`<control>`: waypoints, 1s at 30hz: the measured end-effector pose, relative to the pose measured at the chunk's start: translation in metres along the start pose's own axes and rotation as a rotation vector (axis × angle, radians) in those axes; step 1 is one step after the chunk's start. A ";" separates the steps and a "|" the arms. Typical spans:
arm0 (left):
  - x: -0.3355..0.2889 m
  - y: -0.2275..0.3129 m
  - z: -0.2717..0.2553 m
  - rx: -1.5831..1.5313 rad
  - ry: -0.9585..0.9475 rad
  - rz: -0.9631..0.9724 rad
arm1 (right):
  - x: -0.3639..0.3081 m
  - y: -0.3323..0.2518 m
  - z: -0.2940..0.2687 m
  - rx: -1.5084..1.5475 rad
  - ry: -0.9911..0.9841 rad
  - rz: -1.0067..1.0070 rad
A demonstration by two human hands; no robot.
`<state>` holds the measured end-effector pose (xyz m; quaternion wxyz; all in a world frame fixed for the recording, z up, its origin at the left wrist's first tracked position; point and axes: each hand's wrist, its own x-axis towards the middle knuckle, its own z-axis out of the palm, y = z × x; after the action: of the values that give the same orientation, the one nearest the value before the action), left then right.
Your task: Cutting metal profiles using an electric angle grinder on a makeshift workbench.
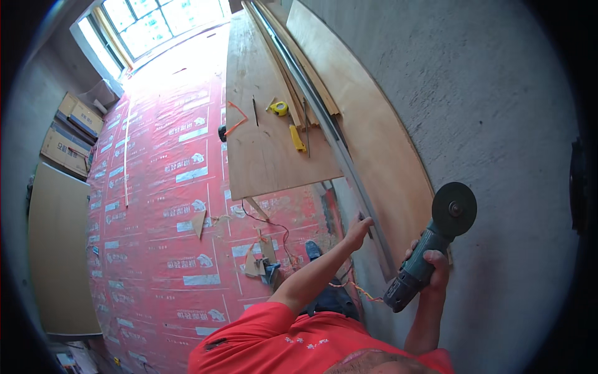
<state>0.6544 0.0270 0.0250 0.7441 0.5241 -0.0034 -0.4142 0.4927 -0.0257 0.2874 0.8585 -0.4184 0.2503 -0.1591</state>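
Observation:
In my right hand (438, 269) is a dark green angle grinder (421, 255), raised beside the wall with its round cutting disc (455, 209) facing up. The fingers wrap round its body, and a twisted cord (358, 288) runs from its lower end. My left hand (358, 232) is closed on the long grey metal profile (352, 171) near its close end. That profile lies lengthwise along the wooden table (274, 168) and sticks out past its near edge. The disc stands apart from the profile, to its right.
Wooden strips (280, 56) lie beside the profile. A yellow tape measure (279, 108) and a yellow utility knife (296, 139) rest on the table. A curved-looking wood panel (374, 106) leans along the right wall. Wood scraps (253, 262) and cords lie on the red floor sheeting (162, 249).

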 end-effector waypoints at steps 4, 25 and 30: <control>-0.060 0.054 0.017 -0.584 0.014 0.093 | -0.041 -0.002 -0.009 -0.014 0.022 -0.141; -0.044 0.159 -0.159 1.289 0.605 0.492 | -0.114 0.013 -0.007 0.020 -0.096 -0.220; -0.131 0.186 -0.211 0.083 0.042 0.373 | -0.116 0.012 0.000 -0.015 -0.065 -0.225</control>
<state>0.7755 0.2926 0.1319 0.7856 0.5533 -0.1022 -0.2574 0.3982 0.0373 0.3121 0.8398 -0.4549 0.1751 -0.2389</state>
